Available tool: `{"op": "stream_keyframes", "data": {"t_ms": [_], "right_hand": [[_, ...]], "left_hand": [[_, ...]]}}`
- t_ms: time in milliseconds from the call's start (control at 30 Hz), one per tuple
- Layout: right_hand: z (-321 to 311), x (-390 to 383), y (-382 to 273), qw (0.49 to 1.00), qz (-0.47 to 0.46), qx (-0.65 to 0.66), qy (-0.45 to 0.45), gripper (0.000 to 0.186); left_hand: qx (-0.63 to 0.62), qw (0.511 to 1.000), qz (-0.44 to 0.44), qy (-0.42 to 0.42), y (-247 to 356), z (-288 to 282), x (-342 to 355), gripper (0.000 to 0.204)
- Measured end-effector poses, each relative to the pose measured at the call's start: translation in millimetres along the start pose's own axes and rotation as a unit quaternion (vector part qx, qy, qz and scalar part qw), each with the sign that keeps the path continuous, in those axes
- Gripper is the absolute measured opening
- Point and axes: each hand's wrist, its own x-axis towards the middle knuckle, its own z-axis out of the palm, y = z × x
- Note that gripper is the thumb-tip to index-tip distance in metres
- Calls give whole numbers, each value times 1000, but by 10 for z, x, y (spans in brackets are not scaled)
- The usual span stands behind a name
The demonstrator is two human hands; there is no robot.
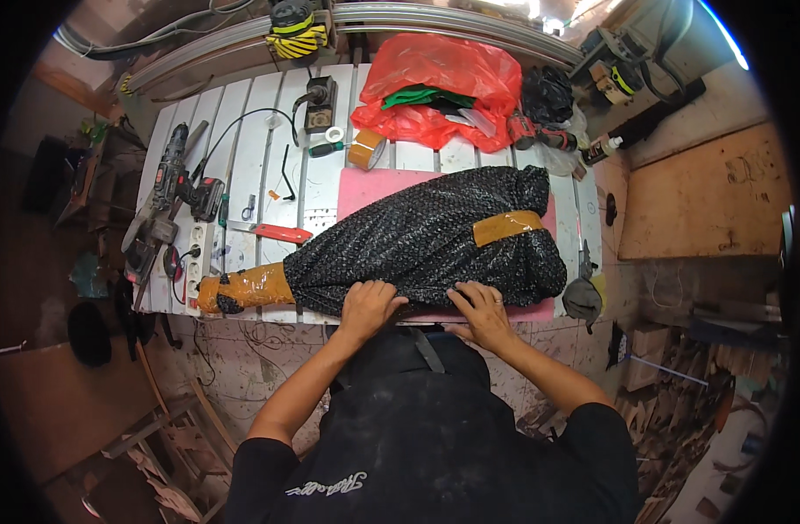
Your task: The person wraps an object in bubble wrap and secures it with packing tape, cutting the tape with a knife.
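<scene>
A long bundle in black bubble wrap (417, 227) lies across the table, broad on the right and tapering left. Brown packing tape (264, 285) binds its narrow end, and a strip of brown tape (507, 228) crosses the broad part. My left hand (371, 307) rests on the bundle's near edge, fingers over the wrap and thumb out to the right. To its right, my right hand (482, 314) touches the same edge with its fingers apart. Beyond the left hand is a red-handled knife (282, 233). A pink sheet (356, 194) shows partly under the bundle.
On the white slatted table (242, 96) are a tape roll (367, 148), a screwdriver (325, 149), a cordless drill (174, 162) and a power strip (196, 262). A red plastic bag (435, 74) lies at the back. A metal rail (443, 17) runs behind.
</scene>
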Motion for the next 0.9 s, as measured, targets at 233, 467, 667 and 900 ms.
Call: {"op": "stream_keyframes", "data": {"t_ms": [233, 467, 667, 900], "right_hand": [[266, 227, 315, 992, -101, -59, 54, 34], [122, 462, 325, 997, -13, -44, -60, 31], [20, 665, 251, 984, 90, -11, -151, 37], [301, 478, -219, 994, -73, 13, 85, 42]], "left_hand": [[-106, 974, -125, -154, -109, -90, 162, 31], [-61, 996, -64, 17, 169, -35, -12, 51], [67, 991, -16, -119, 152, 57, -55, 86], [17, 982, -70, -175, 54, 6, 100, 69]]}}
